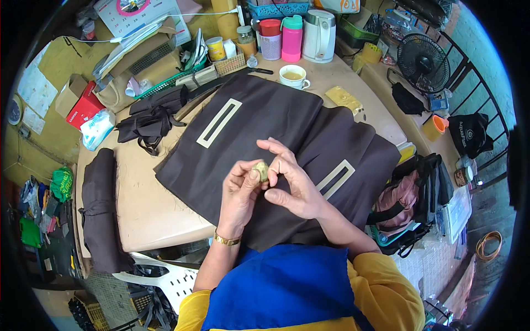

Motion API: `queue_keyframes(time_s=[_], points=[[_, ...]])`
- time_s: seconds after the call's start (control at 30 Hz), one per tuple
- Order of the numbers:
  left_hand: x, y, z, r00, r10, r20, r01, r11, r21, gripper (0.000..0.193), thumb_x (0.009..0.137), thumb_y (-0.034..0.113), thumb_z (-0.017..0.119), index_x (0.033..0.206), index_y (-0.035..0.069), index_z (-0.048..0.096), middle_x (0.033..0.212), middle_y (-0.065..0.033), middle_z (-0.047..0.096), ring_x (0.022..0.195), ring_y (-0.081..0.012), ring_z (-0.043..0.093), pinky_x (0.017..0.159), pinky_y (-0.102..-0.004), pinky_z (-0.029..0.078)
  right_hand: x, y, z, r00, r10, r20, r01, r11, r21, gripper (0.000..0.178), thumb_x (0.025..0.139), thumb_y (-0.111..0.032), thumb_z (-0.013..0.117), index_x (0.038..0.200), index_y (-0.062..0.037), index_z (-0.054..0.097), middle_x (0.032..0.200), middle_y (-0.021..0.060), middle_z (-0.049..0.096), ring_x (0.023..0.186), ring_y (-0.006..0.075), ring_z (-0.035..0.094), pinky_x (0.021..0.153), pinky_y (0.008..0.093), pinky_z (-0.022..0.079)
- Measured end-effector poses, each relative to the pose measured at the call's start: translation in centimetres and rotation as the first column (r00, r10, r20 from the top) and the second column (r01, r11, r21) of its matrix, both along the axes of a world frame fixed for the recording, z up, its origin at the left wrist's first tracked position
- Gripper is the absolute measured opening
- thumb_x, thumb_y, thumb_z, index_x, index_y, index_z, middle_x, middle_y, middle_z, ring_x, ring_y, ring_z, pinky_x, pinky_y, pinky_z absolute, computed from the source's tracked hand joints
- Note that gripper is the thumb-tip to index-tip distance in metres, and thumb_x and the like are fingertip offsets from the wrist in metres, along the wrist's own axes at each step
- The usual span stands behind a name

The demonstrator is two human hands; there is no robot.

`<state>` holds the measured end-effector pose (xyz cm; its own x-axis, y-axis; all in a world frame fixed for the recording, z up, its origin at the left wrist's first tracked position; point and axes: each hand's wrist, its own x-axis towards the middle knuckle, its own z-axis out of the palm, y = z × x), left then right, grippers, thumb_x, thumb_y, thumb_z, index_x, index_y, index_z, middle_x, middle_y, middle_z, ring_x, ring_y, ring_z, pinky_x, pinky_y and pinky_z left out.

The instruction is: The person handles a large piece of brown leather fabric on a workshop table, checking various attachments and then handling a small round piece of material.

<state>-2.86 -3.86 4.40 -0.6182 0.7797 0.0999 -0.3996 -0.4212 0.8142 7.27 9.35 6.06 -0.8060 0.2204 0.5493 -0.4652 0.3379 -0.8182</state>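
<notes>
My left hand (240,190), with a gold watch or bracelet at the wrist, pinches a small yellowish-green lump (260,170) between thumb and fingers. What the lump is made of I cannot make out. Close on its right is my right hand (292,185), thumb and fingers apart, with a fingertip at or very near the lump. Beneath both hands, dark brown fabric (265,110) lies over the table in overlapping panels. Two pale rectangular frame-shaped strips lie on it: one at the left (220,123), the other at the right (334,180), partly behind my right forearm.
A white cup of tan drink (293,76) stands behind the fabric, near a yellow block (343,99). A pink bottle (292,38) and a white kettle (319,36) stand farther back. Rolled dark fabric (99,209) lies at the left edge; a black fan (423,62) is at the right.
</notes>
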Motion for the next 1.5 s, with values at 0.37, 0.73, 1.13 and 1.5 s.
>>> queue_keyframes(time_s=[0.37, 0.73, 1.13, 1.5], points=[[-0.2, -0.3, 1.4, 0.814, 0.415, -0.406, -0.419, 0.904, 0.086, 0.022, 0.084, -0.002, 0.074, 0.103, -0.002, 0.063, 0.093, -0.0021, 0.058, 0.088, -0.0094, 0.063, 0.079, -0.0233, 0.052, 0.0, -0.4, 0.6, 0.968, -0.252, -0.006, 0.243, 0.926, 0.288, 0.058, 0.080, -0.047, 0.078, 0.093, -0.0022, 0.042, 0.132, 0.0322, 0.038, 0.136, 0.0504, 0.026, 0.108, 0.0568, 0.025], [0.4, 0.0, 0.3, 0.777, 0.292, -0.557, -0.364, 0.931, -0.019, 0.026, 0.078, 0.001, 0.080, 0.099, -0.001, 0.064, 0.089, -0.0044, 0.059, 0.079, -0.0109, 0.060, 0.070, -0.0250, 0.050, -0.9, -0.6, -0.8, 0.977, -0.194, 0.091, 0.154, 0.931, 0.331, 0.075, 0.080, -0.064, 0.067, 0.106, -0.0002, 0.039, 0.143, 0.0340, 0.030, 0.139, 0.0524, 0.020, 0.108, 0.0648, 0.018], [0.8, 0.0, 0.3, 0.959, 0.206, -0.194, -0.223, 0.973, -0.066, 0.025, 0.087, 0.008, 0.074, 0.107, 0.000, 0.063, 0.093, -0.0052, 0.066, 0.079, -0.0111, 0.063, 0.072, -0.0248, 0.052, -0.7, -1.0, -0.7, 0.993, -0.114, 0.042, 0.102, 0.968, 0.231, 0.087, 0.079, -0.077, 0.056, 0.113, 0.0007, 0.037, 0.142, 0.0289, 0.032, 0.138, 0.0430, 0.027, 0.108, 0.0589, 0.025], [1.1, 1.2, 0.2, 0.929, -0.124, 0.347, 0.036, 0.968, 0.249, 0.025, 0.096, 0.020, 0.064, 0.113, 0.003, 0.057, 0.105, -0.0083, 0.067, 0.096, -0.0164, 0.069, 0.087, -0.0279, 0.058, -1.0, -1.2, -1.1, 0.908, 0.389, -0.154, -0.376, 0.594, -0.711, 0.104, 0.082, -0.086, 0.024, 0.138, -0.0008, 0.042, 0.158, 0.0157, 0.020, 0.140, 0.0225, 0.032, 0.113, 0.0370, 0.027]])
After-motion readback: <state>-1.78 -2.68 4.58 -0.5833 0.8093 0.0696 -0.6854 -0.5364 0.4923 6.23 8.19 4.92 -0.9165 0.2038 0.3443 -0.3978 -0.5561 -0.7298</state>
